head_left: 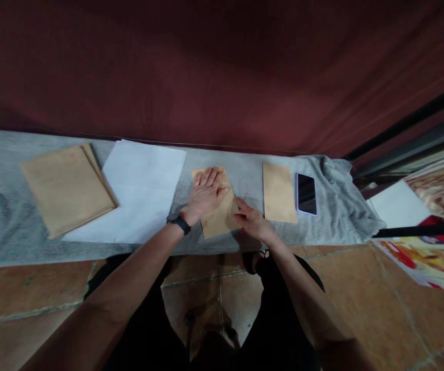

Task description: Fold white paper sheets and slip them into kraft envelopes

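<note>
A brown paper envelope (217,220) lies slightly turned on the grey cloth in front of me. My left hand (206,193) rests flat on its upper part, fingers stretched out and together, covering much of it. At the envelope's right edge is my right hand (251,219), its index finger extended and the thumb apart from it. Whether a small dark spot between those fingertips is an object or shadow, I cannot tell. To the right lies a second brown envelope (279,193), flat and untouched by either hand.
Large white paper sheets (144,190) lie left of my hands, partly under a stack of brown envelopes (69,188). A phone (307,194) lies at the right. Grey cloth (334,206) covers the narrow bench, with a dark red surface (206,93) behind. A colourful box (434,260) stands far right.
</note>
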### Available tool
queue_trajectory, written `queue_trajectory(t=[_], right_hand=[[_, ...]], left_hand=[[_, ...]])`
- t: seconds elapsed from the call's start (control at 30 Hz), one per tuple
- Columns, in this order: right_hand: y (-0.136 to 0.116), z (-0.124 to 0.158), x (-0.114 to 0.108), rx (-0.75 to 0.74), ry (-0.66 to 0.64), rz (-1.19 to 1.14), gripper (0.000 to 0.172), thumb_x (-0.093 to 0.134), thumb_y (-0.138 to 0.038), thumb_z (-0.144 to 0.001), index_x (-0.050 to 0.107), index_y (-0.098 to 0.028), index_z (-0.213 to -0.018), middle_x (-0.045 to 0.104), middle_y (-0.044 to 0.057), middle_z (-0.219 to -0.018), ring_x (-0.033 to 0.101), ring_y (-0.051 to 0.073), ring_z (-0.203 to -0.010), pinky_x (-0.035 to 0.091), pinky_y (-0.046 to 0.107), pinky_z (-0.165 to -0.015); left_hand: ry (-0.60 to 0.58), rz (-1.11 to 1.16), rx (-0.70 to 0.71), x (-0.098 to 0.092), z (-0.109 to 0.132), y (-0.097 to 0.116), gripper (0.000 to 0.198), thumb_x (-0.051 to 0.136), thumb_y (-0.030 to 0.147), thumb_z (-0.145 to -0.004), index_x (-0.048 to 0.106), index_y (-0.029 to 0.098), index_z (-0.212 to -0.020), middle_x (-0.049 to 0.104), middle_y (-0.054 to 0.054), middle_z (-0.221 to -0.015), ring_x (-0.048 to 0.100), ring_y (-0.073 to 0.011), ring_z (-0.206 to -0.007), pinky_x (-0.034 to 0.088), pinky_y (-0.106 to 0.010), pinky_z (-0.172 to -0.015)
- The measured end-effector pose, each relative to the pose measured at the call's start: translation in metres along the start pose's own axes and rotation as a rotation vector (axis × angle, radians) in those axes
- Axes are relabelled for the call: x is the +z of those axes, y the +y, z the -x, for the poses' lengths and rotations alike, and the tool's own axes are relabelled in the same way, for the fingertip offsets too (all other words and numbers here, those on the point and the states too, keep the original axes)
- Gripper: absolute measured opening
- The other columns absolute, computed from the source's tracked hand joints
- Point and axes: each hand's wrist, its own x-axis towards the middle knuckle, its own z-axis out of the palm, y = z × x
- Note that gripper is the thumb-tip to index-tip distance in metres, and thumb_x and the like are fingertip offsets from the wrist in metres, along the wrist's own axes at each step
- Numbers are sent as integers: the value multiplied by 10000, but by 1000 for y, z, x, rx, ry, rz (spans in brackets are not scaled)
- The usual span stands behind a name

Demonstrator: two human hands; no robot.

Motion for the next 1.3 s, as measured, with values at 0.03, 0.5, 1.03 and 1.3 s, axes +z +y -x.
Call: queue_trajectory(t=[0.03,0.5,1.03,1.3], right_hand=[[0,0,-1,-4,0,1,602,585,-191,-920,501,-177,-1516,713,-8,-803,655,164,-717,549,293,-734],[6,-6,-1,24,-45,-257,499,610,-237,-898,582,-205,-1395,731,3,-865,683,170,-779,562,271,-717],[-3,-6,-6,45,25,-529,634,724,-423,-857,580,-252,-1450,689,13,-840,650,192,-700,555,275,-482],[-37,-2,-18,-182,281,-626,512,684,-540,-926,632,-291,-1370,624,-15,-830,591,151,-694,573,296,-640]], left_hand=[[-8,1,13,1,1,1,676,306,499,-1052,315,160,-1636,326,-99,-1704,218,-262,-1607,97,-491,-1320],[-126,59,187,4,29,27,696,209,530,-1074,355,114,-1612,310,-122,-1706,223,-233,-1605,132,-432,-1324],[-55,18,301,-8,85,41,646,426,399,-1043,365,47,-1581,419,-204,-1639,383,-292,-1535,288,-449,-1264],[118,102,186,-49,68,39,527,444,231,-1019,466,130,-1536,615,-175,-1473,608,-309,-1288,460,-454,-1085]])
